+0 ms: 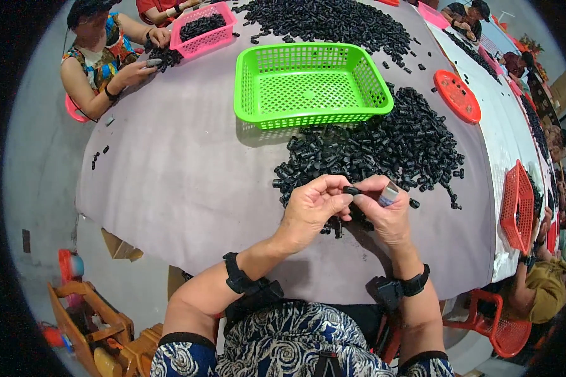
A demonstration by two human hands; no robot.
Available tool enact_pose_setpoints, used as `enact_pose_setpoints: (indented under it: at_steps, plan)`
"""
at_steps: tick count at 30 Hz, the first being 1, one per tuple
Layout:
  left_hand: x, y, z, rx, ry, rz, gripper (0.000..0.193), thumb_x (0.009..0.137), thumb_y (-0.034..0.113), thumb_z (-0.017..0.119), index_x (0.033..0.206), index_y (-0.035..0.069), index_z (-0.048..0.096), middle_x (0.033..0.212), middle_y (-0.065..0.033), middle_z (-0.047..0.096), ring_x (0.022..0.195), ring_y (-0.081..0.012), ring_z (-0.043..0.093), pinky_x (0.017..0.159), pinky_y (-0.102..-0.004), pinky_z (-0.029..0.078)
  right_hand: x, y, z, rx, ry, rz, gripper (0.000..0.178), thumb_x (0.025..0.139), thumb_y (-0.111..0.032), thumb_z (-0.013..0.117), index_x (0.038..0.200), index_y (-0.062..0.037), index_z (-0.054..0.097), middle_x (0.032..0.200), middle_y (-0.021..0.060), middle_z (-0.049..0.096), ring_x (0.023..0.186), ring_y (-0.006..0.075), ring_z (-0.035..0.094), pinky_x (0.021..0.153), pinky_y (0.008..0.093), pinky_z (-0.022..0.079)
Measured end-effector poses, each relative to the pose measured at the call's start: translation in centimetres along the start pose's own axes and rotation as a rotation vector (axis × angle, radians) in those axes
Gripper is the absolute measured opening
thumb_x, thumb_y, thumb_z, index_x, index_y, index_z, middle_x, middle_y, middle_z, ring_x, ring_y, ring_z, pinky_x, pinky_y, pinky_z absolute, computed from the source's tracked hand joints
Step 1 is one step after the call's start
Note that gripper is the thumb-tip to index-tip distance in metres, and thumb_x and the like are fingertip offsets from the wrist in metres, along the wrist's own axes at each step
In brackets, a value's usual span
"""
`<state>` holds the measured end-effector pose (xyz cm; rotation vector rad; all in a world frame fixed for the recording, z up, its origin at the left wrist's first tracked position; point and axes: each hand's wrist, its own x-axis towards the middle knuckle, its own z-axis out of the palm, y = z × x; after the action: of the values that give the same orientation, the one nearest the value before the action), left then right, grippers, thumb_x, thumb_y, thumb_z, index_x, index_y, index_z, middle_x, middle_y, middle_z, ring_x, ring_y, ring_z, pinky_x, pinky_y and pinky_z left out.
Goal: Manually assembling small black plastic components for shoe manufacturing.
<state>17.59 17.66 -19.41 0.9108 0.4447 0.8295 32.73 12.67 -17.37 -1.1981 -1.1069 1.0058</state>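
A small black cylindrical part (352, 190) is pinched between the thumb and forefinger of my left hand (308, 210). My right hand (387, 217) closes its thumb and fingertips on the other end of the same part. A shiny silvery band or strip (389, 193) sits at the fingers of my right hand; its kind is unclear. Both hands hover at the near edge of a big heap of similar black parts (371, 151), some of which lie under my fingers. Behind the heap stands a bright green plastic basket (314, 119) with nothing in it.
Another black heap (333, 22) lies at the far side of the grey-covered table (170, 176). A red lid-like tray (457, 95) lies at right, a red basket (517, 207) beyond it. At far left a person works beside a pink basket (202, 36); others sit at right.
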Motion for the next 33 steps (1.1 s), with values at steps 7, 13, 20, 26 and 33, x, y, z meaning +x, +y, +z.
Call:
enact_pose_setpoints:
  at_steps: [7,13,20,26,33]
  plan:
    - [-0.2,0.4,0.0,-0.063,-0.026,-0.055,0.023,0.088,0.011,0.057,0.107,0.000,0.052,0.089,-0.0022,0.056,0.074,-0.0080,0.057,0.068,-0.0225,0.051,0.1,0.3,0.0,-0.213,-0.014,-0.260,0.014,0.071,0.001,0.069,0.083,-0.0004,0.061,0.076,0.0037,0.058,0.065,0.0090,0.053,0.057,0.0227,0.043]
    - [-0.4,0.3,0.0,-0.176,-0.056,-0.151,0.017,0.090,0.012,0.051,0.106,0.005,0.051,0.092,-0.0032,0.057,0.079,-0.0117,0.059,0.068,-0.0279,0.053,-0.2,-0.8,0.2,-0.448,-0.024,-0.455,0.019,0.065,-0.001,0.072,0.078,-0.0028,0.059,0.072,0.0057,0.056,0.061,0.0155,0.053,0.054,0.0260,0.042]
    - [-0.4,0.7,0.4,-0.207,-0.155,-0.220,0.020,0.091,0.018,0.051,0.107,0.006,0.048,0.093,-0.0050,0.058,0.076,-0.0128,0.058,0.065,-0.0297,0.053,-0.3,-0.8,-0.3,-0.444,-0.044,-0.476,0.016,0.069,-0.002,0.069,0.080,-0.0024,0.058,0.072,0.0045,0.054,0.061,0.0134,0.051,0.055,0.0250,0.042]
    - [-0.5,0.7,0.1,-0.196,-0.159,-0.251,0.020,0.090,0.020,0.053,0.103,0.004,0.054,0.084,-0.0048,0.058,0.074,-0.0129,0.057,0.064,-0.0293,0.052,-0.9,-1.0,0.5,0.198,-0.107,0.054,0.023,0.077,-0.001,0.064,0.100,0.0011,0.059,0.079,0.0007,0.050,0.063,0.0067,0.049,0.059,0.0186,0.043]
    - [-0.3,0.4,-0.2,-0.202,-0.137,-0.319,0.022,0.089,0.022,0.055,0.096,0.001,0.056,0.078,-0.0048,0.057,0.069,-0.0131,0.054,0.061,-0.0300,0.051,-0.7,-1.3,0.5,0.198,-0.135,0.030,0.013,0.080,-0.001,0.060,0.093,0.0026,0.062,0.074,0.0005,0.050,0.062,0.0083,0.052,0.055,0.0219,0.045]
